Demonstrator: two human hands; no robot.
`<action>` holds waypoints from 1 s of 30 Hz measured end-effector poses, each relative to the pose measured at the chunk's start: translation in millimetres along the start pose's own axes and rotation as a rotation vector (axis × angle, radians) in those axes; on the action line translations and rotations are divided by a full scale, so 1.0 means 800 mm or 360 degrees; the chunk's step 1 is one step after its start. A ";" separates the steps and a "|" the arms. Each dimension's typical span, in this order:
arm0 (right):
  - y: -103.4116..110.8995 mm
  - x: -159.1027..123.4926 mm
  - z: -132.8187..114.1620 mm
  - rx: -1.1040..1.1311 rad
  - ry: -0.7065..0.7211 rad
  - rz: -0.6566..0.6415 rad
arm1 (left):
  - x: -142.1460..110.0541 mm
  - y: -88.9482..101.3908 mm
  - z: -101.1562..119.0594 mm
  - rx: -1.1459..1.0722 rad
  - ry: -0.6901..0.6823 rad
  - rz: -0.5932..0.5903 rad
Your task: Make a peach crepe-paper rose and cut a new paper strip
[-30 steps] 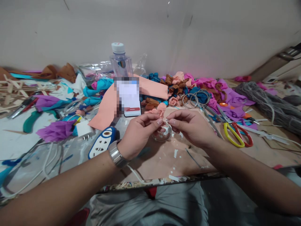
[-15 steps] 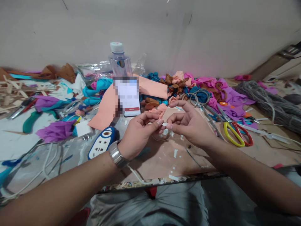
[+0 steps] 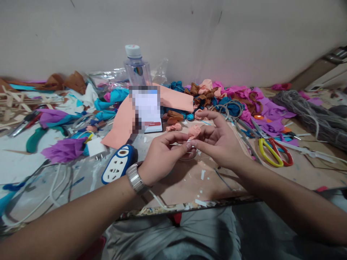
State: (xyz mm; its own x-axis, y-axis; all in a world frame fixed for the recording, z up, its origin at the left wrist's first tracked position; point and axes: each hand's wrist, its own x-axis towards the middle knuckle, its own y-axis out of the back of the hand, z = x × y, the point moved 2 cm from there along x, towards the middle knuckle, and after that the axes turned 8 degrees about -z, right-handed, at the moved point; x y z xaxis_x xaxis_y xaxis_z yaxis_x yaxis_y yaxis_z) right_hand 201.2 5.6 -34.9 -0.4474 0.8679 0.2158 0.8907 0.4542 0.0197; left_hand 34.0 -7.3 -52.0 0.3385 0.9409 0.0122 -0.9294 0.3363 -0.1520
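A small peach crepe paper rose [image 3: 194,132] stands upright between my hands, above the middle of the table. My left hand [image 3: 164,153] pinches its base between thumb and forefinger. From the other side my right hand [image 3: 221,142] meets it, thumb at the base, with some of its fingers raised and curled behind the bloom. A tiny white bit, perhaps tape, shows at the fingertips. Just beyond the left fingers lies another crumpled peach paper piece [image 3: 173,127]. The rose's stem, if there is one, is hidden by my fingers.
A phone [image 3: 149,112] leans near a clear bottle [image 3: 137,72] and peach paper sheets [image 3: 119,126]. Left are a power strip [image 3: 118,164], a white plug adapter [image 3: 96,147] and a purple paper flower [image 3: 61,150]. Scissors [image 3: 275,153] and bundled grey wire [image 3: 306,115] lie right.
The rose has turned upright and now shows above my fingertips. The white strip between my fingers shows less than before. Both hands stay close together in nearly the same place.
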 end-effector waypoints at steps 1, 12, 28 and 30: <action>0.000 0.000 0.000 -0.0020 0.0011 0.0006 | -0.001 0.000 0.002 0.0066 -0.0033 -0.0008; 0.007 -0.001 -0.009 -0.0450 0.0186 0.0112 | 0.002 0.014 0.007 0.0281 -0.0258 -0.0147; 0.005 0.002 -0.004 -0.0355 0.0372 -0.0389 | 0.000 -0.002 -0.006 -0.0076 0.0058 -0.0533; 0.007 0.004 -0.005 -0.0373 0.0403 -0.0313 | 0.001 -0.001 -0.006 -0.0108 0.0053 -0.0407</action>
State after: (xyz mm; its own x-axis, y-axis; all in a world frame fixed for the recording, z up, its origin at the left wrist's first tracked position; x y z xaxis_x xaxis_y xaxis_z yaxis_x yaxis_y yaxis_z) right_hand 205.2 10.1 -30.2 -0.6034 0.6783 0.4192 0.7973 0.5235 0.3005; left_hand 36.0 -7.4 -56.7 0.5667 0.8235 0.0266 -0.8015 0.5585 -0.2139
